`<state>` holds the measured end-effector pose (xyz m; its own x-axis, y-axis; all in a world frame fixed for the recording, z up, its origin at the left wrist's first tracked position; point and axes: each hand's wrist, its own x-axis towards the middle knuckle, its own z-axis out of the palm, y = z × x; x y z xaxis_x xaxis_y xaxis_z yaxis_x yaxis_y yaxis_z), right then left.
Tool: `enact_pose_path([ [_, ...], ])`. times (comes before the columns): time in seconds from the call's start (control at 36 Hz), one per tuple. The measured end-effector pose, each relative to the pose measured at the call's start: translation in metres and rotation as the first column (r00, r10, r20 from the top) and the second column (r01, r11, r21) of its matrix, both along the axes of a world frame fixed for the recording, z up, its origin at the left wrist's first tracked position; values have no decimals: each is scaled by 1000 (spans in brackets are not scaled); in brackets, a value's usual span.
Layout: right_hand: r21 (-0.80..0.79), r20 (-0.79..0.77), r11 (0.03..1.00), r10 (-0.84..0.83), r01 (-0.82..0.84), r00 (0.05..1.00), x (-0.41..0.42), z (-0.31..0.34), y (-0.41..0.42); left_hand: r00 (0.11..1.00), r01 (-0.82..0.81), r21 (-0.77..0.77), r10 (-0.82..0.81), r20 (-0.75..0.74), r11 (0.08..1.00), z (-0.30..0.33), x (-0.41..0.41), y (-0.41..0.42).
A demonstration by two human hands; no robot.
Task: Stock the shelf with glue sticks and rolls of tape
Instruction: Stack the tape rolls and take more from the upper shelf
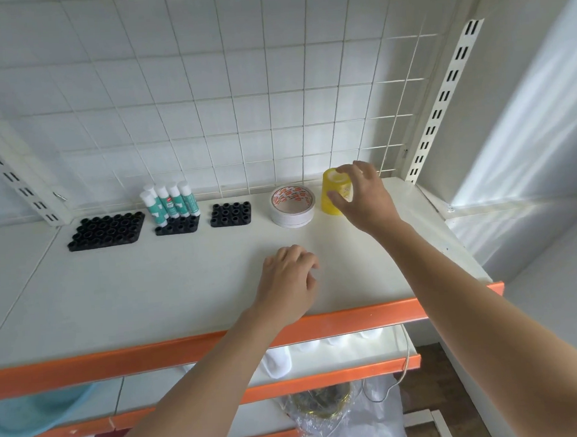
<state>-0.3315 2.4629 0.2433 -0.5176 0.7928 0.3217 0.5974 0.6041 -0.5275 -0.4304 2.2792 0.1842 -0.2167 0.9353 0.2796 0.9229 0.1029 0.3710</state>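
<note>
Top shelf [183, 292], white board with an orange front lip, runs across the middle of the frame. White wire grid [239, 103] stands along its back edge, slotted uprights at far left and far right.

Right hand [363, 197], right of centre: fingers and thumb curled round a yellow stack of tape rolls [333, 195], which stands upright on the shelf near the back right corner. Fingertips on its top rim, thumb against its front side. Grip looks firm; stack bottom appears to sit on the board, though the palm hides part of it.

Left hand [291, 279], centre of frame, lower than the right: lies knuckles up on the bare shelf surface, fingers loosely curled under, holding nothing.

Just left of the yellow stack, apart from it, lies a white tape roll [292, 206], flat, with red print on its top face.

Further left, along the back, three black holder trays with round sockets: a small one [231, 214], a middle one [177, 225] and a wider one [107, 231] at left of centre. Glue sticks [171, 203], white caps and teal labels, stand upright in the back rows of the middle tray; five or so, exact count unclear. The other two trays show only open sockets.

Lower shelves [323, 375] with orange lips at the bottom of the frame; a clear plastic bag [343, 414] below, contents indistinct.
</note>
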Motion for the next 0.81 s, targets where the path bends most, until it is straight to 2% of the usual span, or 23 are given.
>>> enact_pose_path([
  [0.08, 20, 31, 1000, -1, 0, 1000, 5, 3, -16, 998, 54, -141, -58, -22, 989, 12, -1, -3],
  [0.19, 42, 49, 999, -10, 8, 999, 12, 15, -43, 986, 88, -370, -132, -97, 925, 39, -5, -10],
  [0.28, 67, 43, 997, -26, 23, 999, 17, 25, -66, 987, 22, -416, -85, -135, 909, 62, -11, -22],
  [0.44, 91, 50, 995, -34, 29, 998, 20, 51, -115, 986, -39, -264, -6, -170, 964, 113, -30, -61],
  [0.58, 149, 25, 989, -26, 22, 999, 17, 85, -166, 990, -45, -93, 33, -135, 995, 168, -42, -105],
  [0.81, 300, 48, 954, -24, 9, 999, 12, 153, -269, 990, 46, 69, -37, -134, 997, 250, -44, -192],
])
